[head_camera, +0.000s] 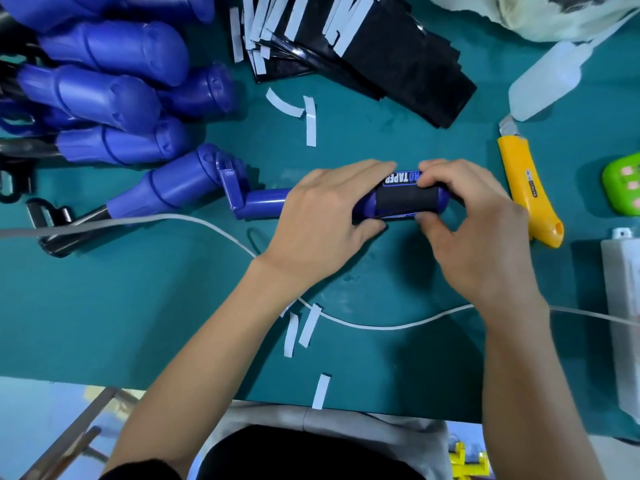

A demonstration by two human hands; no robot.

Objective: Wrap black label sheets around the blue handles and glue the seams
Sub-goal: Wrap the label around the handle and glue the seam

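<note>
A blue handle (263,202) lies crosswise at the middle of the green table. A black label sheet (405,199) with white "TAPER" lettering is wrapped around its right end. My left hand (322,216) grips the handle from above, just left of the label. My right hand (467,223) pinches the labelled end, fingers over the top and thumb underneath. Several unwrapped blue handles (117,98) are piled at the far left. A stack of black label sheets (374,53) with white backing strips lies at the top centre.
A yellow utility knife (523,188) lies right of my hands, a translucent glue bottle (543,84) beyond it. A white cable (381,323) crosses the table under my forearms. Peeled white strips (310,121) are scattered around. A green object (623,185) and white box (623,306) sit at the right edge.
</note>
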